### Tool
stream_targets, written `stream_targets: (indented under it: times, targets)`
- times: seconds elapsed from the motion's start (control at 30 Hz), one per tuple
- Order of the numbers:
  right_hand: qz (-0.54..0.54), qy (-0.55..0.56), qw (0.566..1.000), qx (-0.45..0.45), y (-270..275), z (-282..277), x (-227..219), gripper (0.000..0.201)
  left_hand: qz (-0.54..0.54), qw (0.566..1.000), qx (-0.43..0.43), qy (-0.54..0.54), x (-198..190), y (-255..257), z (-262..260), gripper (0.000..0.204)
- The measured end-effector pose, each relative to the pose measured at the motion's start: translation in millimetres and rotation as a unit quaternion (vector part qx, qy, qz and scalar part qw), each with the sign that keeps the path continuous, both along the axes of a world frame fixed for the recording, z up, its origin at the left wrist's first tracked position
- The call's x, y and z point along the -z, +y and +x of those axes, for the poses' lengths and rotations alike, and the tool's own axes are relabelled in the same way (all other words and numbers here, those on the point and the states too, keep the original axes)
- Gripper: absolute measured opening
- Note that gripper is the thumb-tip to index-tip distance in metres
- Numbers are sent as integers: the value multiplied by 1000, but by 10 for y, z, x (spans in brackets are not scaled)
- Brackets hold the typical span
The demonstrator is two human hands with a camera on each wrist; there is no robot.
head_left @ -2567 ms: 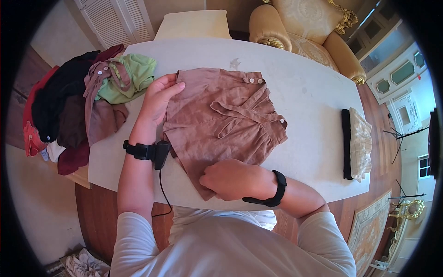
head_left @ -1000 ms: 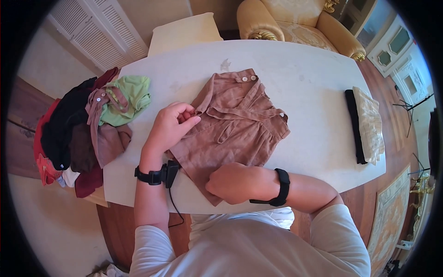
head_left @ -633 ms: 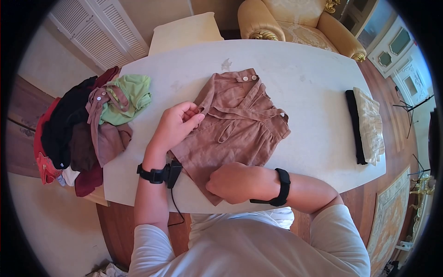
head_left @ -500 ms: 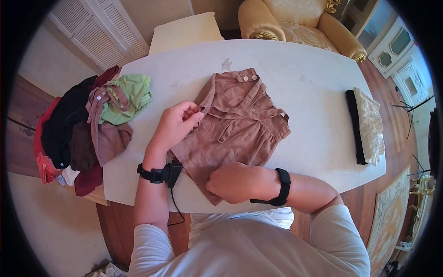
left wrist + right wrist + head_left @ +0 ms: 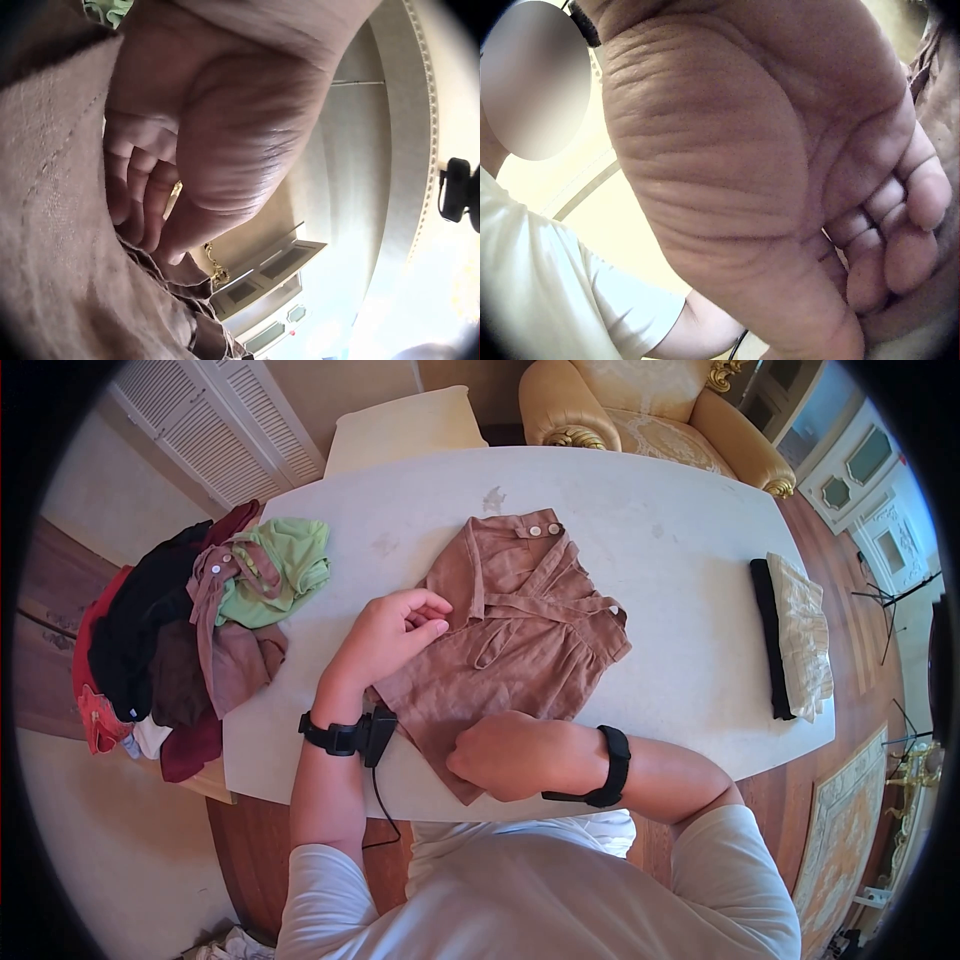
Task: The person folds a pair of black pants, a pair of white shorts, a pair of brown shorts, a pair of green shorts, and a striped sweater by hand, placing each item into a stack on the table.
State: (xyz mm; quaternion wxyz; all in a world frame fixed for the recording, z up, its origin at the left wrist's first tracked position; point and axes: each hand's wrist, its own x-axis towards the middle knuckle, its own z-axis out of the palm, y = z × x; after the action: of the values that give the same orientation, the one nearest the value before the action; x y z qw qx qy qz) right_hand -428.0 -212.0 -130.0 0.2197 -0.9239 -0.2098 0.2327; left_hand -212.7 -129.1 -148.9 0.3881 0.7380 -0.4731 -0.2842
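A pair of brown shorts with a tie belt and white buttons lies on the table, its far-left edge turned inward as a flap. My left hand is over the left side of the shorts, beside the flap, thumb and forefinger apart and fingers loosely bent. In the left wrist view the brown cloth stands close along the fingers. At the near corner of the shorts my right hand grips the hem with curled fingers. The right wrist view shows its fingertips down against the cloth; the pinch is partly hidden.
A heap of clothes, with a green garment and a black one, overhangs the left end of the white table. Folded cream and black clothes lie near the right edge. An armchair stands beyond.
My left hand has brought the far-left edge of the shorts inward and let go of it; the flap now lies over, right of the fingers. My right hand has stayed on the near corner.
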Motion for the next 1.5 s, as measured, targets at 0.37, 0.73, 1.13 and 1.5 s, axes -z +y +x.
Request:
stream_targets:
  times: [0.37, 0.73, 1.13, 1.5]
  targets:
    - [23, 2, 1000, 2, -18, -32, -71, 13, -35, 994, 33, -94, -68, 12, -16, 20]
    - [94, -40, 989, 109, -359, -25, -401, 15, 41, 991, -98, -79, -165, 440, 434, 34]
    - [97, -293, 891, 334, -859, 277, 30, 44, 138, 982, -37, -121, -209, 479, 344, 38]
    - [246, -317, 816, 417, -816, 358, -186, 25, 111, 976, -9, -186, -228, 464, 278, 27]
